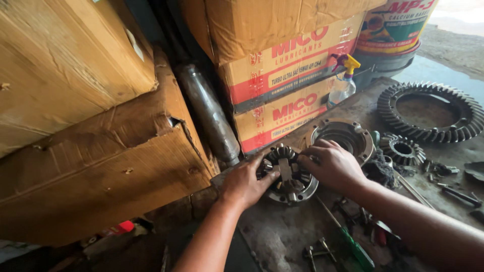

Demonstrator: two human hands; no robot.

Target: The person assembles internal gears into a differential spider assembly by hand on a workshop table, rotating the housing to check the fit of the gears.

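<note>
Both hands sit on the differential gear assembly (288, 174), which lies on the grimy floor (282, 231) beside the cardboard boxes (282, 75). The left hand (245, 182) spreads fingers over its near-left rim; the right hand (330, 165) curls fingers onto its upper-right edge.

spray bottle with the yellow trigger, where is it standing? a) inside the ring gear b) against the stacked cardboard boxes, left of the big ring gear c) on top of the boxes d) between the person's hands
b: the spray bottle stands on the greasy surface right against the stacked cardboard boxes, with the big ring gear off to its right and both hands lower down on the differential gear assembly.
</note>
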